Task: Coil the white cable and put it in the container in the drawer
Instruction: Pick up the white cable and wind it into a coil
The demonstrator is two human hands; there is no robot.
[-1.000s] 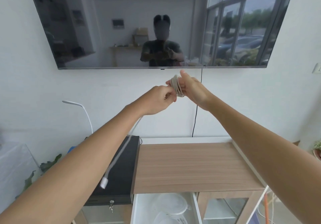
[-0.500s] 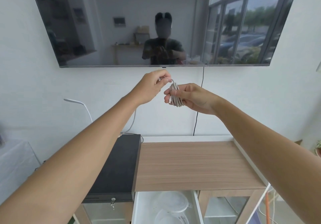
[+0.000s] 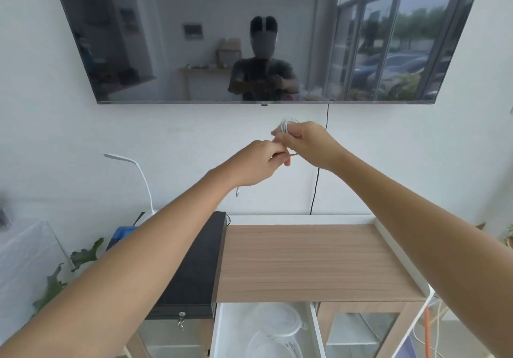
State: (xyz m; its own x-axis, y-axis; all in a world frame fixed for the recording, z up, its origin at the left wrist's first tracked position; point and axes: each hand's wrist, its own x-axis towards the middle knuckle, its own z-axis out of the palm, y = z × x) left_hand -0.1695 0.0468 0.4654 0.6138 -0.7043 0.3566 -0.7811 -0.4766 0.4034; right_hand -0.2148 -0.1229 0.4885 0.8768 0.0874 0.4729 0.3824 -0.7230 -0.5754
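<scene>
The white cable [image 3: 286,125] is bunched into small loops in my right hand [image 3: 308,143], held up in front of the wall below the TV. My left hand [image 3: 261,160] is closed on the loose strand just left of the coil; its short tail end [image 3: 237,192] dangles under my left wrist. Below, the white drawer [image 3: 219,330] stands pulled out from the wooden cabinet, with round clear containers [image 3: 273,323] inside, one near the bottom edge [image 3: 266,346] holding some white cords.
A wooden cabinet top [image 3: 313,260] lies below my hands, with a black cash box [image 3: 200,268] at its left. A wall TV [image 3: 249,35] hangs above, with a black cord [image 3: 317,180] running down. A white desk lamp [image 3: 133,171] and a plant [image 3: 69,268] stand left.
My left hand swung from above the coil down to below it, winding the strand round. The dangling tail has become much shorter. My right hand turned with the coil.
</scene>
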